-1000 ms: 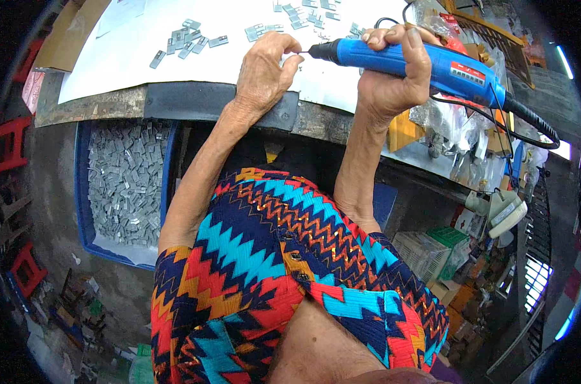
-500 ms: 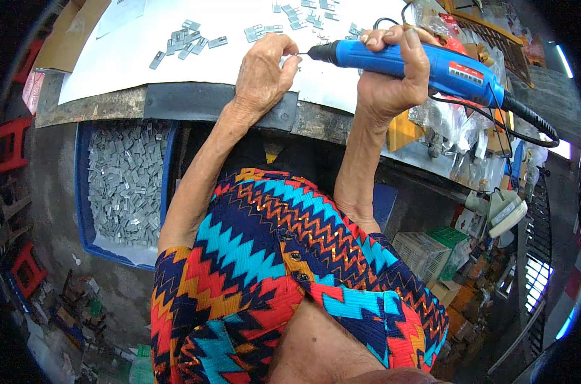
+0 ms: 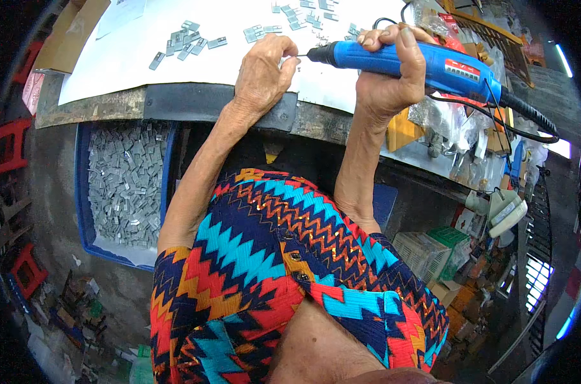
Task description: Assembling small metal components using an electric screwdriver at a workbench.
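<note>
My right hand (image 3: 387, 82) grips a blue corded electric screwdriver (image 3: 425, 64) held level, its dark tip pointing left at my left hand. My left hand (image 3: 263, 66) rests on the white-topped workbench (image 3: 137, 57) with its fingers pinched on a small grey metal part (image 3: 293, 59) right at the tool's tip. The part is mostly hidden by the fingers. Small grey metal pieces (image 3: 186, 43) lie scattered in clusters on the white surface beyond both hands.
A blue bin (image 3: 125, 185) full of grey metal pieces stands under the bench at the left. Red plastic stools (image 3: 12, 144) are at the far left. Bags of parts, boxes and a black cable (image 3: 527, 112) crowd the right side.
</note>
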`<state>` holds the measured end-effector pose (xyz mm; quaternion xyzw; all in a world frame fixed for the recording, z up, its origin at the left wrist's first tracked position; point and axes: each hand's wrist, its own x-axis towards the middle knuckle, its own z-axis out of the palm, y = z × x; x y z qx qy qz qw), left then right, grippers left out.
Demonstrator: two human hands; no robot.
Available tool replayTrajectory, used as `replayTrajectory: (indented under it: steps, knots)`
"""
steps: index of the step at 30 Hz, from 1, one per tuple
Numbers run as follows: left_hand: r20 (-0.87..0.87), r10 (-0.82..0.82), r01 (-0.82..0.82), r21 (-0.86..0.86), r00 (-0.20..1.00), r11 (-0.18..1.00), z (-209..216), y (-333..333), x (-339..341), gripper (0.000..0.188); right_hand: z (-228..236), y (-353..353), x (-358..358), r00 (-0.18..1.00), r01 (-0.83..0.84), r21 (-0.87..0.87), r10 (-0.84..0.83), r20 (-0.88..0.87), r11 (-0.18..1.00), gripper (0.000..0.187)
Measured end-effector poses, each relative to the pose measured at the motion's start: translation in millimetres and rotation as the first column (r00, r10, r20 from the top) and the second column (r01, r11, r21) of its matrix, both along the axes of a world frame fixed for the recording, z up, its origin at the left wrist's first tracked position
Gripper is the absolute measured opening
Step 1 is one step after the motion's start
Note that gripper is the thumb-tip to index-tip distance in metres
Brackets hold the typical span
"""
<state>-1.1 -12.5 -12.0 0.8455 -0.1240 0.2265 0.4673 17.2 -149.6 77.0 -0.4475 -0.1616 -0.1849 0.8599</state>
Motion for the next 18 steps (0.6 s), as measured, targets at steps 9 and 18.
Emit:
replayTrajectory:
  steps: [9,18]
  knots:
    - [0.004,-0.022,0.022,0.006,1.000,1.000,1.2,-0.1,-1.1,0.010,2.1,4.2,-3.1,0.999,0.027,-0.051,-0.028,-0.021,0.998,0.018]
    - [-0.028,-0.016,0.017,0.032,0.999,0.999,0.9,-0.9,-2.4,0.010,0.8,2.1,-2.2,0.999,0.002,-0.045,-0.003,-0.040,0.999,0.019]
